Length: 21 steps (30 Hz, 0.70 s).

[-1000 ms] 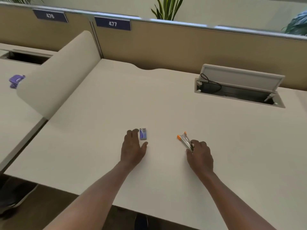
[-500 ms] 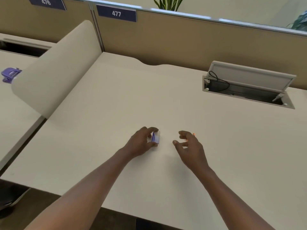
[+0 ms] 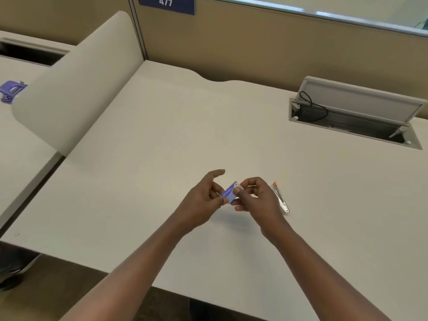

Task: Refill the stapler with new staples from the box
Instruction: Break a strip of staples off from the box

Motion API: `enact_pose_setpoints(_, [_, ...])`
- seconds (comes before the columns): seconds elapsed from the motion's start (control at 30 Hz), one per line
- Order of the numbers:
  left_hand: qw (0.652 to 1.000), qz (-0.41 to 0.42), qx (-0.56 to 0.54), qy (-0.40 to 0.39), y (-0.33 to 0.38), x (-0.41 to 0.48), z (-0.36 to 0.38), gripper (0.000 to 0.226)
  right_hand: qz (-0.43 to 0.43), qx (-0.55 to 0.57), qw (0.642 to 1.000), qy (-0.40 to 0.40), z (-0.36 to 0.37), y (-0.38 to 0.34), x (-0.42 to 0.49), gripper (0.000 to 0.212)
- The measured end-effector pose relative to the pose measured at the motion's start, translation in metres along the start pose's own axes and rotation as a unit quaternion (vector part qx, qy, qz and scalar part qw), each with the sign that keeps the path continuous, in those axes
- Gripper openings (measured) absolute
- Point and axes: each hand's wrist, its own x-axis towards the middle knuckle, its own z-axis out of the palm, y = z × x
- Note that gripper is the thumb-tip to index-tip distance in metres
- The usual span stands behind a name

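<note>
A small blue staple box [image 3: 229, 193] is held just above the desk [image 3: 150, 158], tilted, between both hands. My left hand [image 3: 203, 200] pinches its lower left end with thumb and fingers, the index finger sticking out. My right hand [image 3: 254, 198] pinches its upper right end with curled fingers. The silver stapler [image 3: 280, 198] with an orange tip lies flat on the desk just right of my right hand, untouched.
An open cable hatch [image 3: 354, 117] with a black cord sits at the desk's back right. A curved divider panel [image 3: 69, 84] stands on the left, with a purple hole punch [image 3: 11, 90] on the neighbouring desk. The partition wall [image 3: 254, 47] runs along the back.
My right hand let go of the stapler, which now lies on the desk, and moved left to the box. My left hand picked the box up off the desk.
</note>
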Motion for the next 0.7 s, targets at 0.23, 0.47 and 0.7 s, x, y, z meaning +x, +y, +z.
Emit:
enact_pose_setpoints(0.23, [0.97, -0.086, -0.213, 0.084, 0.007, -0.012, 0.017, 0.019, 0.031, 0.089, 0.995, 0.027, -0.001, -0.004, -0.012, 0.019])
enact_pose_setpoints(0.47, [0.961, -0.093, -0.237, 0.111, 0.017, -0.015, 0.02, 0.016, 0.054, 0.153, 0.986, 0.026, 0.002, -0.011, -0.019, 0.017])
enact_pose_setpoints(0.7, [0.96, -0.097, -0.236, 0.113, 0.019, -0.019, 0.017, 0.013, 0.078, 0.193, 0.978, 0.03, 0.002, -0.011, -0.02, 0.008])
